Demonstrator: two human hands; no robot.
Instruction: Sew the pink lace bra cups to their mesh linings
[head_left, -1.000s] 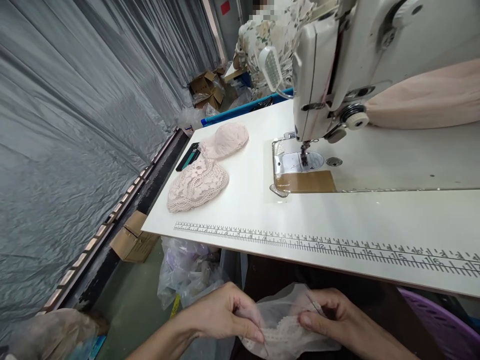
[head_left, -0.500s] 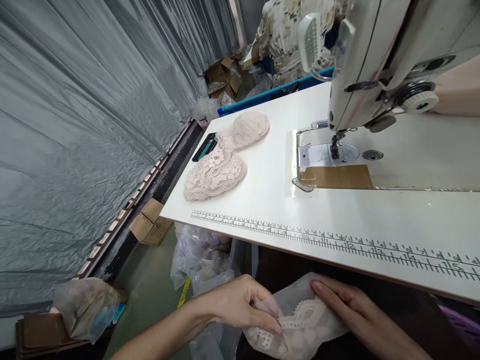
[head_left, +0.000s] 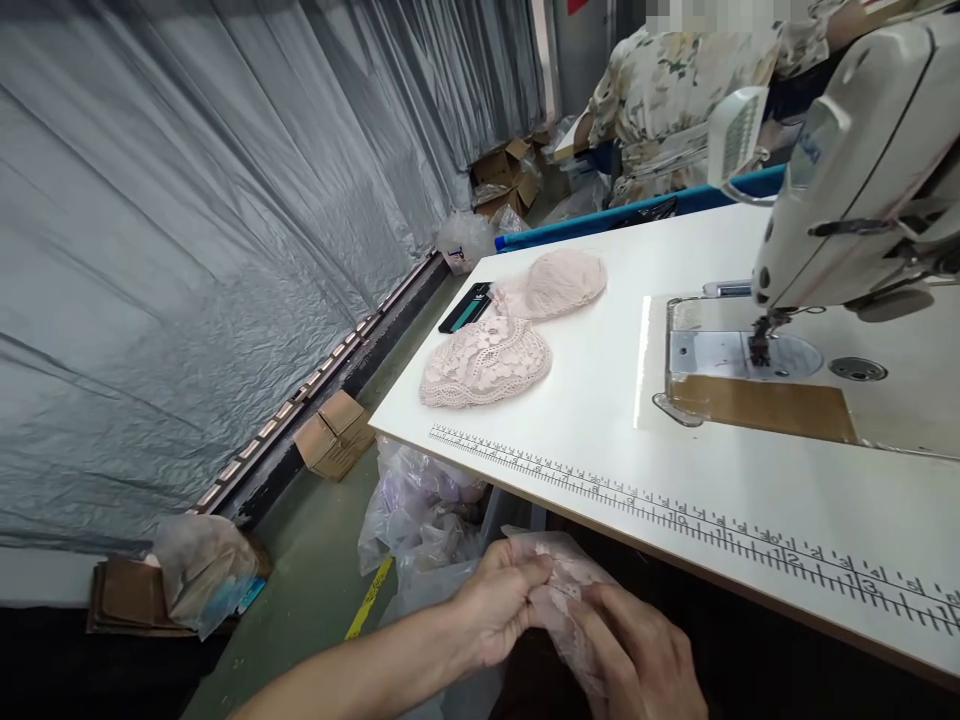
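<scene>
A piece of pale pink lace fabric (head_left: 559, 607) with sheer mesh is held over my lap, below the table's front edge. My left hand (head_left: 501, 607) pinches its left side between thumb and fingers. On the other side my right hand (head_left: 637, 645) grips the same lace, its fingers curled and partly hiding it. Two pale pink cup-shaped pieces lie on the table: a lace-covered cup (head_left: 487, 365) nearer me and a smoother cup (head_left: 566, 283) behind it, joined or touching at the middle.
A sewing machine (head_left: 847, 200) stands on the right of the white table (head_left: 600, 390), which has a printed ruler along its front edge. A dark and teal box (head_left: 465, 308) lies beside the cups. Plastic bags (head_left: 420, 510) and a carton (head_left: 334, 435) are below left. Another person (head_left: 675, 90) sits beyond.
My hands have come closer together, and the lace between them is bunched and turned. The view has shifted, so the table and machine appear farther right.
</scene>
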